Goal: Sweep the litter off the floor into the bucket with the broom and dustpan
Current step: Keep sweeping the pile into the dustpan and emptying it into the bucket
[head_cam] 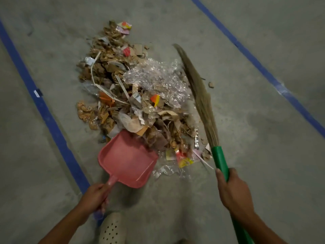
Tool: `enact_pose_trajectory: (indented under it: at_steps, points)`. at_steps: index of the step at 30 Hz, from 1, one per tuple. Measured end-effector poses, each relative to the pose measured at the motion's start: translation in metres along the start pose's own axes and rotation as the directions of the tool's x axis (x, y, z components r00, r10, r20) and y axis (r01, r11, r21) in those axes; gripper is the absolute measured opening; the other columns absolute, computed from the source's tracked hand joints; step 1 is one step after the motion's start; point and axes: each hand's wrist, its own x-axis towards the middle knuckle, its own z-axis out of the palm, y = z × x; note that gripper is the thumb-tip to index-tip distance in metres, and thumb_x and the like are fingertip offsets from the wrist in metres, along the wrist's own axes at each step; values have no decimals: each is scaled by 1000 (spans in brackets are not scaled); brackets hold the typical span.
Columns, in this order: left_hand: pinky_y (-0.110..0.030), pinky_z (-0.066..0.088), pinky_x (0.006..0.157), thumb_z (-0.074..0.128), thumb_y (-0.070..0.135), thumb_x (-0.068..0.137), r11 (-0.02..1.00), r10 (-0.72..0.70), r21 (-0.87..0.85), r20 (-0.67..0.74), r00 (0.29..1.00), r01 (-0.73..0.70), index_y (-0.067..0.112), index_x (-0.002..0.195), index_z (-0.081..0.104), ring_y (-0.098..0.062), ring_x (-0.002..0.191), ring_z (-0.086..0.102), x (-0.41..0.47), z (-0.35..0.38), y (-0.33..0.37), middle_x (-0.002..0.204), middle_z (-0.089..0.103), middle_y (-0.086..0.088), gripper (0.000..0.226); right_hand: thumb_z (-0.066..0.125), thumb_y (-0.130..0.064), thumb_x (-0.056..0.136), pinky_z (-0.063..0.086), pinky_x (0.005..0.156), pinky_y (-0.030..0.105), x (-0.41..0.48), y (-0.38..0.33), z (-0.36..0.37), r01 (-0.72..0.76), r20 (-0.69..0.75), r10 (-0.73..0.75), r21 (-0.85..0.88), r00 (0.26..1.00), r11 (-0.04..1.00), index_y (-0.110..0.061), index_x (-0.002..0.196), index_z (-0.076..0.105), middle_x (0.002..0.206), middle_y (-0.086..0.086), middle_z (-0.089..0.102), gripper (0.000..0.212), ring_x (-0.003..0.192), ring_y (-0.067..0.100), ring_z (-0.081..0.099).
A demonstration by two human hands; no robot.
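A heap of litter (133, 92) lies on the concrete floor: torn brown cardboard, paper scraps, coloured wrappers and crumpled clear plastic. My left hand (95, 196) grips the handle of a pink dustpan (127, 159), whose front lip touches the near edge of the heap; the pan holds nothing. My right hand (232, 191) holds the green handle of a grass broom (198, 92). Its bristles lie along the right side of the heap, tip pointing away from me. No bucket is in view.
Two blue tape lines run across the grey floor, one at the left (40, 103) and one at the right (263, 67). My foot in a pale perforated clog (112, 228) stands just behind the dustpan. A small cardboard scrap (211, 84) lies right of the broom.
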Motion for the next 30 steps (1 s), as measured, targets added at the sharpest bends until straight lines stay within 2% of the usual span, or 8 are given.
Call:
enact_pose_trajectory:
  at_steps: [3, 6, 7, 11, 14, 18, 23, 30]
  points:
    - [-16, 29, 38, 51, 32, 104, 998, -18, 58, -9, 1000, 19, 2, 77, 60, -18, 38, 47, 16, -4, 20, 59, 62, -15, 42, 38, -60, 99, 58, 64, 42, 67, -15, 17, -38, -9, 38, 12, 999, 999, -13, 106, 51, 83, 13, 65, 50, 70, 34, 68]
    - [-17, 27, 39, 52, 34, 103, 997, -16, 77, 2, 1000, 16, 1, 77, 61, -17, 36, 42, 36, -5, 41, 56, 60, -14, 42, 43, -54, 101, 50, 40, 27, 105, -40, 43, -65, 104, 58, 63, 993, 996, -6, 112, 53, 87, 17, 66, 50, 57, 29, 68]
    - [-17, 26, 39, 52, 33, 103, 998, -11, 69, 3, 1000, 10, 1, 77, 61, -17, 35, 41, 46, -6, 44, 54, 58, -14, 43, 44, -52, 101, 50, 39, 28, 107, -48, 52, -35, 123, 28, 57, 992, 998, -5, 113, 53, 86, 17, 65, 49, 57, 29, 67]
    - [-16, 25, 36, 51, 46, 102, 995, 29, 97, 6, 1000, -29, 3, 68, 57, -17, 33, 38, 70, 4, 52, 58, 51, -18, 55, 40, -51, 103, 57, 66, 39, 77, -65, 90, 162, 201, -158, -3, 967, 987, -6, 122, 54, 90, 11, 61, 51, 66, 26, 63]
    - [-16, 26, 36, 47, 46, 104, 994, 51, 94, 53, 997, -56, 6, 66, 52, -16, 30, 39, 71, 25, 57, 47, 48, -12, 56, 39, -53, 103, 57, 76, 40, 47, -59, 116, 180, 264, -172, -4, 949, 984, -9, 131, 50, 99, 11, 63, 53, 80, 25, 65]
    - [-20, 34, 41, 43, 41, 107, 999, -26, 43, 114, 993, 21, 8, 80, 53, -19, 41, 49, 70, 40, 47, 55, 56, -9, 44, 37, -53, 104, 43, 70, 33, 14, -46, 114, 172, 314, -140, -76, 939, 982, -13, 143, 41, 99, 9, 63, 55, 82, 24, 58]
    - [-17, 27, 39, 46, 26, 104, 1000, 9, -25, 6, 1000, -9, 10, 78, 52, -16, 36, 39, 67, 42, 27, 53, 50, -7, 31, 35, -61, 101, 50, 63, 35, -7, -12, 94, 144, 238, -103, -159, 966, 977, -24, 122, 45, 86, 2, 64, 43, 73, 21, 63]
    - [-25, 31, 41, 59, 55, 94, 983, 168, -64, -72, 983, -172, 11, 68, 53, -16, 37, 40, 69, 40, 12, 54, 50, -11, 52, 38, -53, 103, 42, 59, 33, 12, -25, 73, 38, 67, -35, -31, 997, 999, -14, 127, 50, 80, 3, 57, 47, 68, 25, 60]
